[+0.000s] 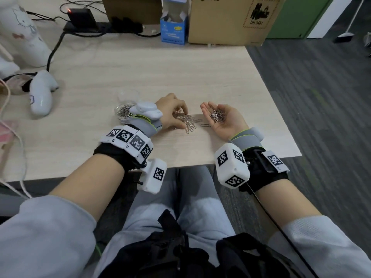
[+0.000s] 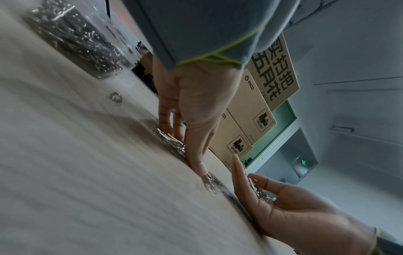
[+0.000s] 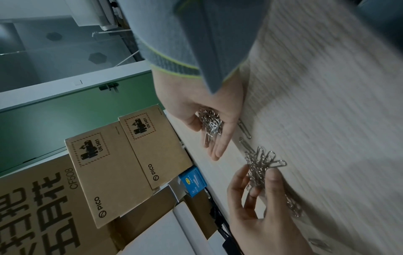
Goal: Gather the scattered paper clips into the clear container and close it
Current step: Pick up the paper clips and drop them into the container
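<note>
Resting palm-up on the table (image 1: 200,63), the right hand (image 1: 222,119) lies flat and uncurled, cradling a heap of paper clips (image 1: 217,115). Just left of it, the left hand (image 1: 172,111) reaches down with curled fingers pinching at the loose pile of clips (image 1: 185,121) on the wood. Left again, partly hidden behind the wrist camera, the clear container (image 1: 126,109) stands lidless, clips inside. Beyond it: white controller (image 1: 41,95), blue box (image 1: 173,27), cardboard carton (image 1: 230,19).
</note>
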### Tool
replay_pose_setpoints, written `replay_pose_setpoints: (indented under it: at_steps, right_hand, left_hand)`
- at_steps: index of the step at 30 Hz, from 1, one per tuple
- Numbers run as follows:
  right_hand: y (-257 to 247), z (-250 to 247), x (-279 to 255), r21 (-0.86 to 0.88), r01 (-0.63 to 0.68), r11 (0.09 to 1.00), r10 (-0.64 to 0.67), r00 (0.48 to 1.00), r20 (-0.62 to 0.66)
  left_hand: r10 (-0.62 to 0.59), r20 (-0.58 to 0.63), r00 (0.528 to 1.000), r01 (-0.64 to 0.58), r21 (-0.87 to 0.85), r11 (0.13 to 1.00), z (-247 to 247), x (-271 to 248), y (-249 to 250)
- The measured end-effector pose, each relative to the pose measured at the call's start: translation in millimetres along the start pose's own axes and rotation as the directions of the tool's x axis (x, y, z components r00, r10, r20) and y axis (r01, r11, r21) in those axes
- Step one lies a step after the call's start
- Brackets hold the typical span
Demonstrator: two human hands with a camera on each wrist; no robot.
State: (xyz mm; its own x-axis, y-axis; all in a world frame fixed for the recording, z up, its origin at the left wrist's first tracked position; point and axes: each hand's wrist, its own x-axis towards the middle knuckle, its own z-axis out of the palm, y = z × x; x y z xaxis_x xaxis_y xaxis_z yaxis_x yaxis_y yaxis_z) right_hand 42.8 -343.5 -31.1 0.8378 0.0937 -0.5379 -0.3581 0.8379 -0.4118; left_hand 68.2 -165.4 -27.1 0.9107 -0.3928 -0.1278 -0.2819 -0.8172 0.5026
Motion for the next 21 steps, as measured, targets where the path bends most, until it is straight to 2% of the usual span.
replay_pose_setpoints:
  at_steps: [3, 8, 13, 18, 21]
  right_hand:
    - [0.6, -0.2, 0.5, -0.001, -0.004, 1.000, 0.004, 1.000, 0.000]
    - [-1.8, -1.1, 1.7, -0.003, -0.003, 1.000, 0.003, 1.000, -0.003]
    - [-8.2, 0.1, 1.9, 0.001, -0.015, 1.000, 0.015, 1.000, 0.008]
    - [-12.7, -0.6, 3.1, -0.040, -0.039, 0.998, 0.038, 0.999, -0.014]
    - [-12.8, 2.2, 3.6, -0.046, -0.055, 0.997, 0.054, 0.998, -0.007]
  left_hand:
    - [0.000, -0.042, 0.999, 0.000, 0.002, 1.000, 2.7, 2.0, 5.3]
    - [-0.026, -0.040, 0.999, 0.028, 0.063, 0.998, 4.7, 13.5, 10.7]
    - [-0.059, 0.028, 0.998, 0.057, 0.085, 0.995, 0.8, 24.6, 16.6]
    - [0.012, 0.031, 0.999, -0.012, -0.016, 1.000, -11.9, 29.6, 24.8]
    - [0.085, 0.054, 0.995, -0.074, -0.185, 0.980, -19.4, 34.7, 39.4]
